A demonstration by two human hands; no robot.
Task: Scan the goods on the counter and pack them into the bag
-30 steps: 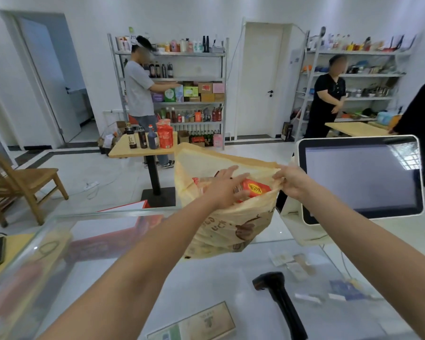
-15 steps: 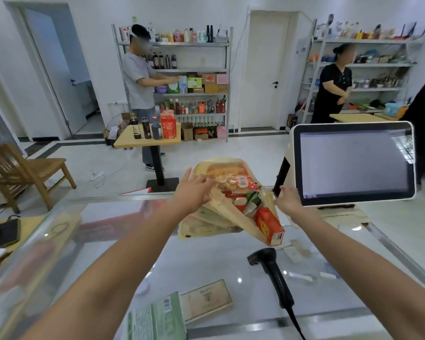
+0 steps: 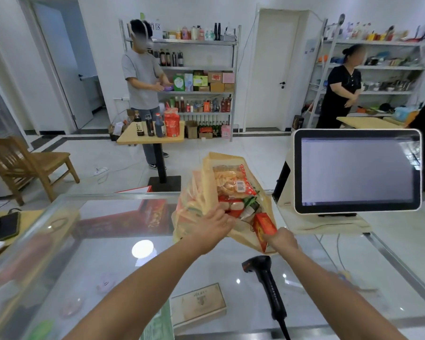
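Bright, even white light fills my view; lamp glare spots my glass counter (image 3: 142, 249), edges bow, foreground smears.

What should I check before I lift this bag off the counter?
1. Bag supported: it lies on the glass counter, mouth toward you; ok.
2. Grip: right hand grips the rim; left hand is at the mouth, its hold unclear; cannot tell.
3. Red box tucked in: it sits right at the mouth and could slide out; not ok.
4. Scanner clear: it lies apart from the bag; ok.
5. Everything scanned: the screen is unreadable; cannot tell.
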